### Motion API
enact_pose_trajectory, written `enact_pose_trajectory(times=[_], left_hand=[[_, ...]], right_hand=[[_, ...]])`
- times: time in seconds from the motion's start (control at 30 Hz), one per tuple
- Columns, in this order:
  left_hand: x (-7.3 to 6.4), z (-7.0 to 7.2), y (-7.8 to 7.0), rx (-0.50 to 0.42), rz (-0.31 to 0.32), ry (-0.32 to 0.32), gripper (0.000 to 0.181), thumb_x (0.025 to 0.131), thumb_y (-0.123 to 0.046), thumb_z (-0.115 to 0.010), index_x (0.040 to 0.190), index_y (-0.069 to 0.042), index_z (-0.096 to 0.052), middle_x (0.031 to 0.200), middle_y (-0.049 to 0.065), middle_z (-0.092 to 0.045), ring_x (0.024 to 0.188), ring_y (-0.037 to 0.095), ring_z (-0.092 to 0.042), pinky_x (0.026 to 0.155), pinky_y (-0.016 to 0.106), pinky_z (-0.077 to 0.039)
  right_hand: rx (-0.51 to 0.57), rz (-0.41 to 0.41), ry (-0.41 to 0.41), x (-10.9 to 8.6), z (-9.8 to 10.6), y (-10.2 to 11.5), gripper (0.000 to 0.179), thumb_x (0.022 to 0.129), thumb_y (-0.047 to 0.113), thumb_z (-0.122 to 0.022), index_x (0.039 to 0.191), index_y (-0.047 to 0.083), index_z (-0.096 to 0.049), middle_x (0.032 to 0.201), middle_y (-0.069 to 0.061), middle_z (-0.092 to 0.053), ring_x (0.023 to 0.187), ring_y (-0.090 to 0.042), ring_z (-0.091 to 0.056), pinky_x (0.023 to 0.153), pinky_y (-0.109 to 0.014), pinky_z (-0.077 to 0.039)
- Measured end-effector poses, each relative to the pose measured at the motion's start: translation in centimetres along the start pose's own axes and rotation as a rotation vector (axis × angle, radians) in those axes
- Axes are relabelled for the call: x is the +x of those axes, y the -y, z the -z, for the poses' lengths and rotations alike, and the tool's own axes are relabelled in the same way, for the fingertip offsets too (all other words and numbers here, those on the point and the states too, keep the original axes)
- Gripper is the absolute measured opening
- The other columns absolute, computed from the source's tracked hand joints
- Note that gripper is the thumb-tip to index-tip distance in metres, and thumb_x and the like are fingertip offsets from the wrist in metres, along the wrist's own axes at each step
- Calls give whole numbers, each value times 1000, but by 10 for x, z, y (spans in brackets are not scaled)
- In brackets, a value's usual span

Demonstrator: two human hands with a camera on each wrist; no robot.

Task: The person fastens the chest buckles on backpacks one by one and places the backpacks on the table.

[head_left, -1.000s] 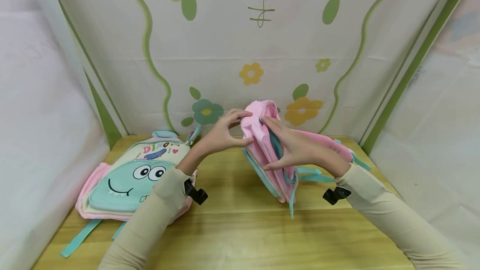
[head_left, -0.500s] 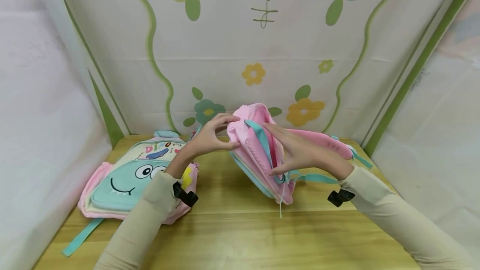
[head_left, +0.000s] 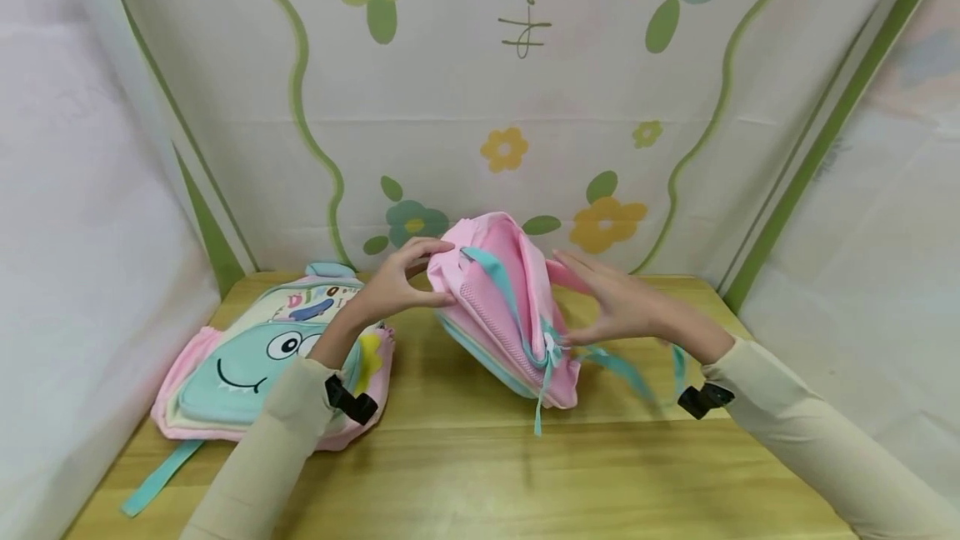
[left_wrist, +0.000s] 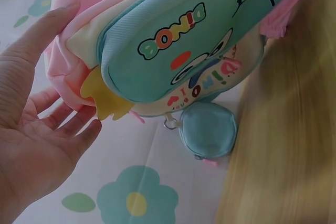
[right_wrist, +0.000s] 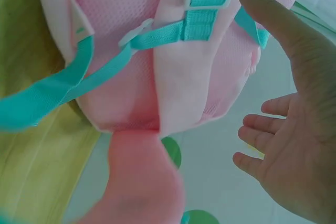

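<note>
A pink backpack (head_left: 491, 307) with a teal front stands tilted on the table, its padded back turned right. My left hand (head_left: 401, 277) holds its left upper edge, thumb on one side and fingers on the other. In the left wrist view, the teal front pocket (left_wrist: 157, 51) has printed eyes, and a round teal pouch (left_wrist: 209, 129) is attached by a ring. My right hand (head_left: 626, 302) is beside the strap side, fingers spread. The right wrist view shows its thumb at a pink shoulder strap (right_wrist: 184, 77); whether they touch I cannot tell. Teal webbing (right_wrist: 105, 74) dangles there.
A second backpack (head_left: 240, 365), pink and cream with a teal smiling face, lies at the left of the wooden table (head_left: 487, 482). White cloth with printed flowers (head_left: 600, 223) hangs behind, and pale sheets (head_left: 877, 273) enclose the sides.
The pink backpack has turned and shifted left with my left hand, showing more of its side. My right hand has drawn away to the right, and its straps have swung.
</note>
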State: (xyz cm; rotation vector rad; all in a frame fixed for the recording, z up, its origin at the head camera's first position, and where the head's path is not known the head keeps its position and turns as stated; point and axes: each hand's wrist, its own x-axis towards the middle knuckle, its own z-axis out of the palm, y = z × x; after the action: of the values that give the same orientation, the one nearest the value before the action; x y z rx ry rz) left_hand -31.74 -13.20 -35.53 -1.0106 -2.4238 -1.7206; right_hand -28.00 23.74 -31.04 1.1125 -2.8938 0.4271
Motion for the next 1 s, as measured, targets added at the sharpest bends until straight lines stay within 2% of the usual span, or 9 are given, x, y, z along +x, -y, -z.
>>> enact_pose_trajectory(times=[0.17,0.37,0.43,0.6,0.67,0.77,0.87,1.0], left_hand=[[-6,4,7,-19,9,0,71,81,-8,-86,145,-11,-54,150,9,-43,143,28,-42,122,50,-32],[-11,8,12,-48,21,11,71,81,-6,-85,145,-10,-54,148,9,-43,140,26,-44,121,49,-32],[-12,9,12,-48,23,16,72,80,-5,-86,144,-9,-54,147,10,-44,137,25,-45,120,43,-36],[-15,12,15,-36,26,26,73,78,0,-86,144,-6,-54,146,14,-43,132,27,-46,108,16,-43],[-16,13,15,-17,29,33,74,78,-1,-86,144,-6,-54,147,14,-43,131,29,-47,105,12,-43],[-19,13,16,20,40,52,75,77,-4,-88,144,-8,-54,147,13,-45,133,30,-47,108,17,-43],[-22,13,18,34,49,85,77,77,-5,-88,145,-10,-53,147,11,-46,135,31,-46,116,33,-40],[-25,11,20,31,48,134,81,77,-8,-89,148,-12,-50,147,10,-46,136,30,-45,118,54,-35]], right_hand=[[28,-58,39,-11,-4,-6,121,77,59,-83,164,12,-14,169,-18,-19,153,-43,-26,116,-64,-32],[84,-93,59,-22,-22,-16,121,75,62,-83,163,10,-18,167,-19,-25,150,-43,-31,114,-64,-36],[114,-92,72,-26,-29,-20,120,75,62,-83,163,10,-19,166,-20,-26,149,-44,-32,112,-64,-38],[158,-48,96,-32,-47,-26,120,74,60,-85,161,6,-23,163,-21,-29,146,-44,-37,110,-64,-41],[173,-40,113,-34,-55,-27,122,73,59,-86,161,3,-24,163,-22,-29,146,-44,-36,111,-63,-40],[211,-56,156,-36,-64,-29,125,72,58,-87,161,1,-20,166,-22,-24,150,-45,-30,113,-63,-37],[242,-80,198,-38,-72,-30,128,73,58,-86,162,0,-15,168,-23,-15,153,-46,-20,116,-64,-32],[246,-81,201,-40,-79,-31,130,74,57,-87,162,-3,-11,169,-27,-8,153,-50,-15,115,-67,-30]])
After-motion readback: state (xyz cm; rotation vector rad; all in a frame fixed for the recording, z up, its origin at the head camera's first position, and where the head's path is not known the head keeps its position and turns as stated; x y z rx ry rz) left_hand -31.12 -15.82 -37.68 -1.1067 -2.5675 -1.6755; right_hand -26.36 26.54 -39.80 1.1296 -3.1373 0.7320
